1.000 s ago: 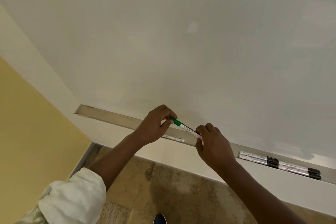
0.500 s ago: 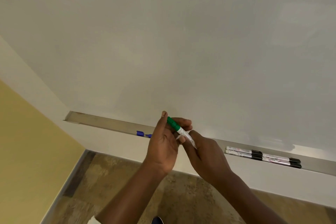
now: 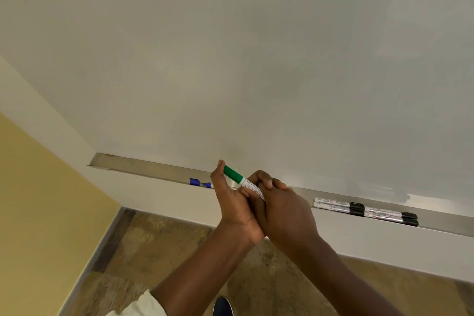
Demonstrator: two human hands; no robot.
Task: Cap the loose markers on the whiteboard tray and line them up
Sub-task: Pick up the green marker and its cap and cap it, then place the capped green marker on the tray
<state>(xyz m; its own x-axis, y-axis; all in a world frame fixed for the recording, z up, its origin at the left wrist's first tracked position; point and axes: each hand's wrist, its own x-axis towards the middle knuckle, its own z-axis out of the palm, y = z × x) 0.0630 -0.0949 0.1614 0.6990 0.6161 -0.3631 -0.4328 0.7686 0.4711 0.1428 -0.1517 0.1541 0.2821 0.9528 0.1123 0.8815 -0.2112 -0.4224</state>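
Observation:
A green marker [image 3: 239, 180] with its green cap on is held in front of the metal whiteboard tray [image 3: 143, 167]. My right hand [image 3: 282, 210] is wrapped around the marker's white barrel. My left hand [image 3: 230, 197] grips it just below the cap, thumb raised beside the cap. On the tray to the left lie a loose blue cap [image 3: 194, 182] and an uncapped blue marker [image 3: 207, 185], its barrel hidden behind my left hand. To the right, several black-capped markers [image 3: 364, 210] lie in two rows on the tray.
The whiteboard [image 3: 256, 59] fills the upper view. A yellow wall [image 3: 38, 213] stands at the left, with brown floor [image 3: 154, 251] below. The toe of a dark shoe [image 3: 223, 306] shows at the bottom edge.
Both hands have lifted the green marker off the tray and drawn together around it. The blue cap and blue marker, earlier hidden by my left hand, now show.

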